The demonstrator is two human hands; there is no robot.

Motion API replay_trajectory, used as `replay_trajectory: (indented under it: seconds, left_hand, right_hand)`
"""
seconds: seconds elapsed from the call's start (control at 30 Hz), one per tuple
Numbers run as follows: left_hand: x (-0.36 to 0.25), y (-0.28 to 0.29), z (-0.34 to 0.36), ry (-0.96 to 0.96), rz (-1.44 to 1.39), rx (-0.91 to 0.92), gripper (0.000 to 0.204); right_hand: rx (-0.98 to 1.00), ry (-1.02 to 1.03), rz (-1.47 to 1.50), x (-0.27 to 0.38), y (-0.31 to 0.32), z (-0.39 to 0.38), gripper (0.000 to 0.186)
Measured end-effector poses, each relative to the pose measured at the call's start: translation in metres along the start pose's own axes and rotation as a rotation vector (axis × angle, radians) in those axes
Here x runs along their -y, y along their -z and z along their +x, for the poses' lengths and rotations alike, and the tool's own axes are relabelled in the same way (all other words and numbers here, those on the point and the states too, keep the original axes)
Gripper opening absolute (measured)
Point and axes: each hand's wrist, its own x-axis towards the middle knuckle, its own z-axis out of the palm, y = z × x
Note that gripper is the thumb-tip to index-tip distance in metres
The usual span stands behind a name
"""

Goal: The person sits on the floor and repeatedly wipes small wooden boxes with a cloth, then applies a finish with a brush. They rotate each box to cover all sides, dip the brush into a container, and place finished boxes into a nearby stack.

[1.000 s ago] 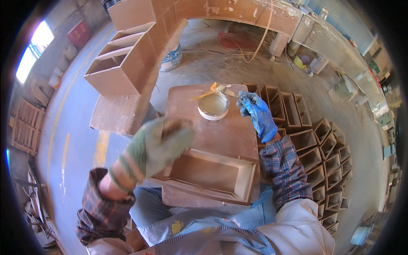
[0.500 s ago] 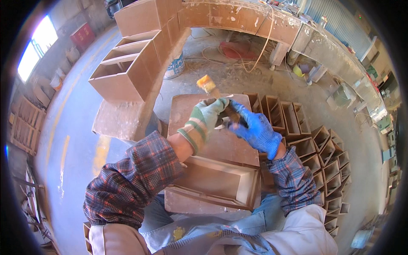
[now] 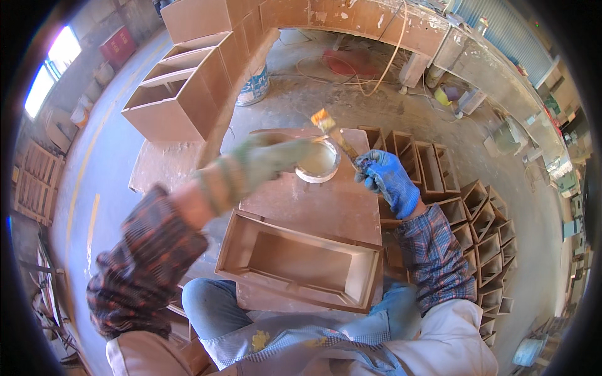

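My right hand (image 3: 390, 182), in a blue knitted glove, is closed around the handle of a paintbrush (image 3: 338, 141), its orange-and-white bristles pointing up and left. Left of it, my left hand (image 3: 276, 156) in a pale green striped glove is smeared by motion; its fingers reach over the left side of a round white container (image 3: 318, 172) holding pale liquid. Whether those fingers grip anything is not visible. Nearer to me, an open brown drawer-like box (image 3: 295, 257) lies on the brown work surface (image 3: 313, 213).
Many open brown boxes (image 3: 483, 232) are stacked at the right. Others (image 3: 175, 94) stand on a stand at the far left, by a blue-and-white bucket (image 3: 254, 88). A curved bench (image 3: 357, 28) crosses the back, with a hose (image 3: 389, 72) hanging from it.
My hands have parted: the left moved leftward, while the right carried the brush rightward. The white container, mostly hidden behind my hands before, now shows.
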Motion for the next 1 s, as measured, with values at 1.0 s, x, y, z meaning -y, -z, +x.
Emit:
replay_trajectory:
  seconds: [1.0]
  left_hand:
    - [0.518,0.042,-0.022,0.169,1.142,0.337,0.046]
  right_hand:
    - [-0.321,-0.308,-0.65,-0.023,0.052,0.033,0.039]
